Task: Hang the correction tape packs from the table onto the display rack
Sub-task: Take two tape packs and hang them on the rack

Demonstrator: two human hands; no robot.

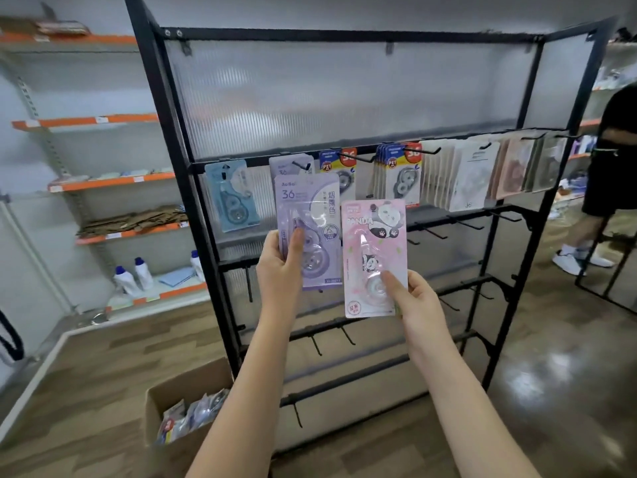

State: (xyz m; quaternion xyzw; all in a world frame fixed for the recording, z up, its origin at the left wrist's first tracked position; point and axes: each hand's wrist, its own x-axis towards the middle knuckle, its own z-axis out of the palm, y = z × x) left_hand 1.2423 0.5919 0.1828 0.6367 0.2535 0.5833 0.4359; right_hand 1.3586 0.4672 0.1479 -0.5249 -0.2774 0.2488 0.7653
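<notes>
Standing before a black metal display rack (206, 215), two packs are held up at the level of its top row of pegs. A purple correction tape pack (307, 215) is gripped by the left hand (280, 267), thumb across the front of the blister, fingers behind the card; the pack is upright and raised just below a peg (300, 166) on which another purple pack (286, 165) is already hung. A pink panda correction tape pack (374, 243) is pinched at its lower right corner by the right hand (415, 298), thumb on the face, and is held slightly lower, just beside the purple one, with edges close; contact between them cannot be told.

Hung along the same rail are noted: a blue pack (231, 194) at far left, yellow-and-blue packs (396, 174) to the right of the purple ones, then pale and beige packs (472, 174) toward the far end. Lower rails carry bare pegs.

A cardboard box (172, 405) of mixed packs is seen on the wooden floor (89, 374) at lower left. Orange-edged wall shelves (113, 182) with white bottles (143, 272) are noted at left. A person (606, 174) in dark clothing is partly seen at the right edge.
</notes>
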